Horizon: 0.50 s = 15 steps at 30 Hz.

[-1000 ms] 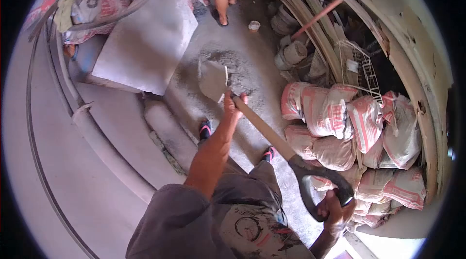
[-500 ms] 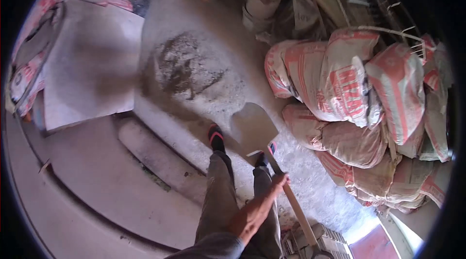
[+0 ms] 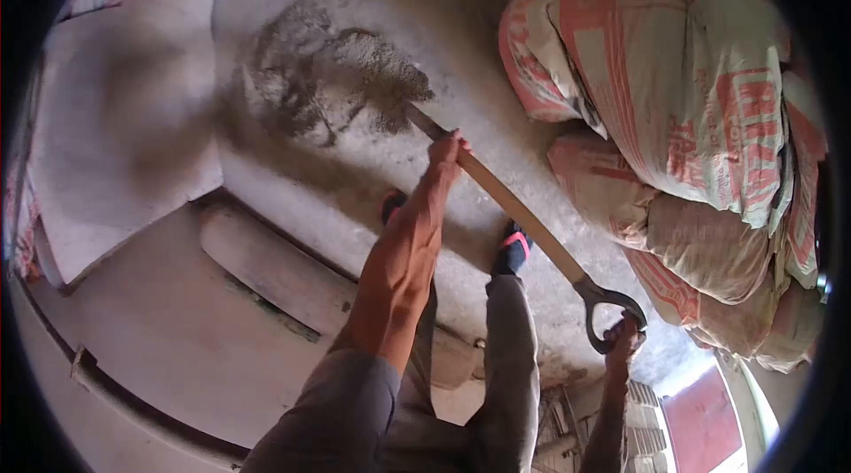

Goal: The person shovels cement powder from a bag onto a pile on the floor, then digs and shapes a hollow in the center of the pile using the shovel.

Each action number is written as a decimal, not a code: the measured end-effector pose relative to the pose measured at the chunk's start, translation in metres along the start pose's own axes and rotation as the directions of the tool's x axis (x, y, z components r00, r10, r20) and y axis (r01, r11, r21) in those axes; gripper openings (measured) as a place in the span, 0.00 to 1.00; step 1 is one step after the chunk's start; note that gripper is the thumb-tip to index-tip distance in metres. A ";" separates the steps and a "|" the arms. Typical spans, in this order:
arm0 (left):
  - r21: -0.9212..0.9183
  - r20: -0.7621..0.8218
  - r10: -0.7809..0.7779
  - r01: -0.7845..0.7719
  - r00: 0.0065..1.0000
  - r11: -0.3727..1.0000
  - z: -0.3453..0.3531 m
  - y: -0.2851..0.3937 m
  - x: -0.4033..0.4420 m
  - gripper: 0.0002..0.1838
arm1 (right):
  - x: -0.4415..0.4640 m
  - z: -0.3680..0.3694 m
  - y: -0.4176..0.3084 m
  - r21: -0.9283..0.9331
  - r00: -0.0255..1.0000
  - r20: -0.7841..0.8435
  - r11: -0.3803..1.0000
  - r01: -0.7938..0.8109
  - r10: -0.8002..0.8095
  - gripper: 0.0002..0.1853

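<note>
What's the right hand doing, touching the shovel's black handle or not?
Touching. The head view shows the right hand closed around the end of the shovel's black handle.

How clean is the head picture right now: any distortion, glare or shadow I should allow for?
Head view: strong wide-lens distortion, with black corners and a bowed pipe at lower left; head view: glare beside the red panel, lower right; head view: soft shadow across the pale board, upper left; head view: right hand darker than left hand, both on the shovel.
</note>
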State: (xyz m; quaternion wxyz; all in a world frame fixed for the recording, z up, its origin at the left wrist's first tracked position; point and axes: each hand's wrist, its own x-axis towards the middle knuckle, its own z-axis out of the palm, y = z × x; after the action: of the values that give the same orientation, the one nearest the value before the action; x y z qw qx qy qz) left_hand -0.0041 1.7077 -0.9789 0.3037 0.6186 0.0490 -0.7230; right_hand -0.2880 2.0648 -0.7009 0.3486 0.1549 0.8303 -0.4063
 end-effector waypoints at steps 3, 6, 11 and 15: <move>-0.060 -0.020 0.079 -0.080 0.997 0.995 -0.003 0.070 -0.026 0.10 | -0.031 0.031 0.011 0.132 0.931 0.182 0.946 0.296 -0.316 0.09; -0.187 0.077 0.074 -0.059 0.994 0.981 -0.007 0.113 -0.082 0.12 | -0.077 0.021 0.001 0.001 0.763 0.283 0.796 0.606 -0.581 0.10; -0.396 0.228 0.033 0.062 0.973 0.916 -0.022 0.129 -0.198 0.13 | -0.164 -0.009 -0.049 -0.426 0.585 0.497 0.407 0.808 -0.641 0.13; -0.493 0.408 0.077 0.149 0.910 0.857 -0.036 0.102 -0.250 0.13 | -0.169 -0.052 -0.043 -0.370 0.316 0.689 0.059 0.927 -0.652 0.12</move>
State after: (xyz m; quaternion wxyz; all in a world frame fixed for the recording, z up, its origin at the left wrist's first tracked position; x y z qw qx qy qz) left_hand 0.0904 1.7351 -0.7253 0.4469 0.3465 0.1863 -0.8034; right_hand -0.2148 2.0829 -0.5357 0.2245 -0.5632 0.7750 -0.1782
